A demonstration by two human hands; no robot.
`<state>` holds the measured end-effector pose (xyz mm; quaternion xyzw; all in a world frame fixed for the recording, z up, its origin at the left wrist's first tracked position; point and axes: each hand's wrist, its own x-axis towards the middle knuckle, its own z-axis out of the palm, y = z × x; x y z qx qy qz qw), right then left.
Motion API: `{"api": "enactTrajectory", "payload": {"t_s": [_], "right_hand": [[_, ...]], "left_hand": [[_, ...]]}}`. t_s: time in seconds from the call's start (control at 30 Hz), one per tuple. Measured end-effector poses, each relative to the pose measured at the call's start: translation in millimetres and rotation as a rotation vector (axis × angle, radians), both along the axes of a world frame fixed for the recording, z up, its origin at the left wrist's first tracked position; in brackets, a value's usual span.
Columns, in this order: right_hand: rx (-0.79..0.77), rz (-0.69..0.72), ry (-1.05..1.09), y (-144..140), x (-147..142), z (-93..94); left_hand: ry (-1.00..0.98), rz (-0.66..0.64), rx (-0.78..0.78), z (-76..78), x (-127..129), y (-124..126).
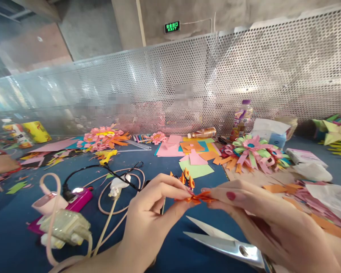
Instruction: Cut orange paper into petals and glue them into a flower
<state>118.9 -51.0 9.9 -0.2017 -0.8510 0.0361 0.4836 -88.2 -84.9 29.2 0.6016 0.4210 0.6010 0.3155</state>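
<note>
Orange folded paper piece (200, 197), pinched between your left hand (147, 220) and right hand (261, 220) fingertips above the blue table (14, 242), looks featherlight, thin and crushable, so grip its folded edges gently.

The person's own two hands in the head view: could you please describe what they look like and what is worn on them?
Both the left hand and the right hand are bare: no gloves, rings or watch show, and no sleeves reach the visible forearms. The right thumb carries a red-painted nail; the other nails are too blurred or turned away to judge.
</note>
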Motion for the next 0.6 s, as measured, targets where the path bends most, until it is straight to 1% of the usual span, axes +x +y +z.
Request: {"api": "enactTrajectory", "payload": {"t_s": [0.07,0.1,0.13,0.2,0.27,0.33,0.47,0.6], "right_hand": [[-0.054,0.080,-0.035,2,1,-3.1],[-0.060,0.074,-0.038,3,-1,-2.2],[-0.048,0.033,-0.016,3,-3,-0.2],[-0.013,-0.092,0.040,2,-11,5.2],[-0.013,-0.201,0.065,2,-18,9.4],[-0.044,-0.239,0.051,3,-23,10.9],[-0.137,-0.191,-0.017,6,-25,11.3],[-0.191,-0.142,-0.080,7,-26,13.3]], "left_hand": [[-0.016,-0.012,-0.036,0.6,1,2],[-0.028,-0.021,-0.057,0.6,1,3],[-0.042,-0.029,-0.080,0.3,1,5],[-0.082,-0.046,-0.134,-1.1,1,8],[-0.130,-0.060,-0.199,-3.1,1,10],[-0.175,-0.071,-0.267,-4.7,1,12],[-0.250,-0.074,-0.363,-4.9,1,13],[-0.275,-0.072,-0.399,-4.5,1,13]]}}
